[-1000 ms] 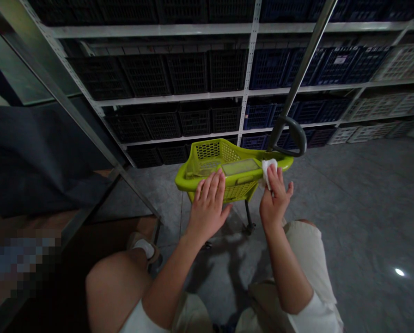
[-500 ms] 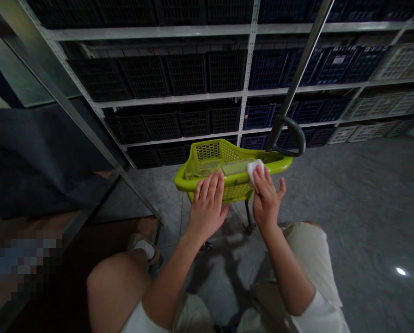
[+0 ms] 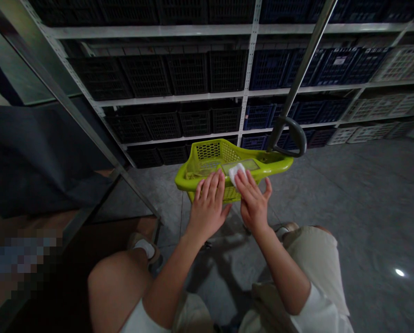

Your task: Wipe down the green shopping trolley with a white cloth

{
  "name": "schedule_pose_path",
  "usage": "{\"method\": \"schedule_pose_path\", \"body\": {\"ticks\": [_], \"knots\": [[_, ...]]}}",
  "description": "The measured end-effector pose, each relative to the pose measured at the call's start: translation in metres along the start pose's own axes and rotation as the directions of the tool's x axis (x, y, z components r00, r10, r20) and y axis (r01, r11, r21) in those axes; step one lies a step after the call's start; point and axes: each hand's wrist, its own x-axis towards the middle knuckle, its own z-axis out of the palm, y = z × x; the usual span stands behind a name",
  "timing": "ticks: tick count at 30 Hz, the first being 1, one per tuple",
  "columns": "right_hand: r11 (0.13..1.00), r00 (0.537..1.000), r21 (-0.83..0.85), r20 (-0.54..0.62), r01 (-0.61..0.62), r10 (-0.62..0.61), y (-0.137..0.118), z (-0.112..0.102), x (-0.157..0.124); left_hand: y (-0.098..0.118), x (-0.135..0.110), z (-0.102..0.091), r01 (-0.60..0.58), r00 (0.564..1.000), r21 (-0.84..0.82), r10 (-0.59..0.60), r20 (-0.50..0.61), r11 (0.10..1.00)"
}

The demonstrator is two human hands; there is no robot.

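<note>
A small yellow-green toy shopping cart (image 3: pixel 186 183) stands in front of me, with perforated basket walls and a clear panel (image 3: pixel 250 164) along its near handle side. My left hand (image 3: pixel 209 203) lies over the near rim, fingers stretched out and thumb apart below it. With my right hand (image 3: pixel 252 201) I press a crumpled white cloth (image 3: pixel 235 172) onto the rim beside the clear panel; the cloth is under my fingertips and partly hidden by them. A grey pole (image 3: pixel 297 78) with a dark loop grip (image 3: pixel 295 137) rises from the cart's right end.
Behind the cart, white metal shelving (image 3: pixel 179 98) carries rows of black crates (image 3: pixel 188 74), blue crates (image 3: pixel 269 69) and pale crates (image 3: pixel 373 104). A metal frame post (image 3: pixel 85 125) slants at the left beside dark sheeting (image 3: pixel 30 157). My knees flank the grey floor (image 3: pixel 366 203).
My right hand and the white cloth have slid left along the rim, closer to my left hand. The left hand and the cart have stayed in place.
</note>
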Motion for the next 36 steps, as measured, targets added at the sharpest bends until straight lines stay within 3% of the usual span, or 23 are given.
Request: {"method": "schedule_pose_path", "body": {"ticks": [3,6,8,11,14,16,18,20,22,24,26,29,32,36], "knots": [[0.975,0.965,-0.033,-0.157,-0.22,0.212,0.037,-0.003,-0.003,0.001,0.001,-0.001,-0.007,1.0,-0.003,0.007,0.003,1.0],[0.938,0.915,-0.029,-0.23,-0.346,0.33,0.044,-0.002,-0.003,0.002,0.002,0.001,-0.004,1.0,-0.002,0.004,-0.001,1.0],[0.953,0.939,-0.046,-0.19,-0.299,0.285,0.026,0.0,-0.002,0.003,0.002,0.003,-0.001,1.0,0.002,0.001,-0.004,1.0],[0.997,0.997,-0.017,-0.008,-0.077,0.077,-0.01,0.003,0.0,0.002,0.001,0.004,-0.004,1.0,0.008,0.004,-0.004,1.0],[0.998,0.995,0.028,0.088,0.055,-0.057,-0.018,0.001,0.002,0.001,0.0,0.004,0.002,1.0,0.011,-0.002,-0.003,1.0],[1.0,0.999,0.002,0.038,0.01,-0.01,-0.001,-0.002,0.001,0.001,0.001,0.003,0.002,1.0,0.011,-0.002,-0.005,1.0],[0.992,0.991,-0.034,-0.07,-0.12,0.118,0.024,-0.004,0.0,0.001,0.002,0.002,-0.005,1.0,0.006,0.005,-0.005,1.0],[0.963,0.95,-0.045,-0.179,-0.267,0.255,0.043,-0.006,0.0,0.003,0.003,0.002,-0.006,1.0,0.002,0.006,-0.004,1.0],[0.942,0.923,-0.042,-0.218,-0.333,0.316,0.044,-0.006,0.001,0.004,0.004,0.002,-0.001,1.0,0.005,0.001,-0.003,1.0],[0.958,0.945,-0.041,-0.177,-0.285,0.274,0.028,-0.004,0.002,0.005,0.005,0.003,0.002,1.0,0.014,-0.002,-0.002,1.0],[0.989,0.987,-0.025,-0.075,-0.146,0.144,0.006,-0.003,0.003,0.005,0.005,0.004,0.0,1.0,0.019,0.0,-0.008,1.0],[0.999,0.998,0.013,0.05,0.037,-0.037,-0.012,-0.003,0.005,0.003,0.004,0.004,0.002,0.999,0.007,-0.002,-0.033,1.0],[0.999,0.999,-0.018,0.035,0.029,-0.028,0.009,-0.01,0.006,-0.001,0.004,0.003,0.01,0.997,-0.028,-0.012,-0.07,1.0],[0.985,0.984,-0.08,-0.105,-0.15,0.141,0.061,-0.024,0.005,-0.006,0.003,0.004,0.024,0.982,-0.065,-0.035,-0.186,0.998]]}}
